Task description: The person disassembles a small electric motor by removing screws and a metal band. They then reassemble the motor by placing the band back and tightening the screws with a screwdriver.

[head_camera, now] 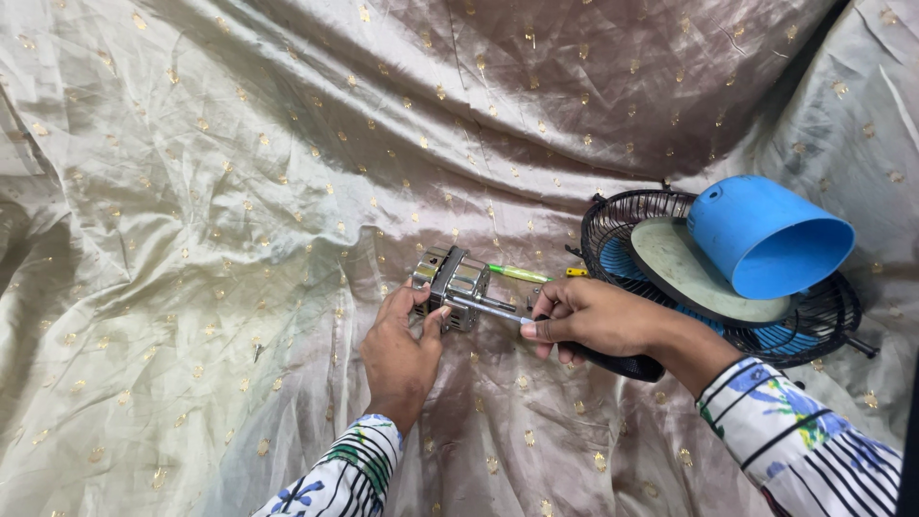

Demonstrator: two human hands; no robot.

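Head view: left hand (pixel 397 349) fingers grip the metal motor (pixel 452 284); right hand (pixel 598 321) fingers pinch a screwdriver (pixel 498 310) against it.

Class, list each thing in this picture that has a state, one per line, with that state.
Motor: bare, out of its housing, steadied by left hand.
Screwdriver: gripped in right hand, tip at motor.
Fan grille: detached, lying flat.
Blue cover: off, resting on grille.

1. The right hand (pixel 598 321) covers most of the screwdriver's black handle (pixel 622 364).
2. The blue fan blades (pixel 790 337) are largely hidden under the grey disc (pixel 694 273) and blue housing (pixel 766 235).
3. The left hand (pixel 400 349) hides the motor's (pixel 452 285) lower left side.
4. Both patterned sleeves (pixel 804 450) are cut off by the bottom edge.
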